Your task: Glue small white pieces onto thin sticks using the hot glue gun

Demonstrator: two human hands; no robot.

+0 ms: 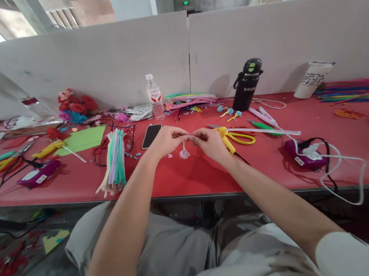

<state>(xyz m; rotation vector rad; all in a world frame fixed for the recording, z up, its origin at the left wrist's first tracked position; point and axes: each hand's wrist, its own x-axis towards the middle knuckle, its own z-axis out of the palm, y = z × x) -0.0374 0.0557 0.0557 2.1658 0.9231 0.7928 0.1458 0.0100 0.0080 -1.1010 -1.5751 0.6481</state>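
My left hand (170, 139) and my right hand (209, 141) meet over the red tabletop, fingertips pinched close together. Whatever sits between them is too small to make out. Just below the fingertips is a small lilac flower (184, 154) with a pale stem; I cannot tell if it touches the fingers. A dark phone (151, 135) lies beyond my left wrist. Beside my right hand are a yellow glue gun (227, 140) and yellow-handled scissors (242, 138). A bundle of pastel pipe cleaners (115, 160) lies left of my left forearm.
Behind the hands stand a water bottle (155, 98) and a black flask (248, 85). Small blue flowers (229, 111) lie before the flask. A purple power strip (304, 155) with a looping white cable is at right, another purple power strip (39, 174) at left. A white partition (106, 66) closes the back.
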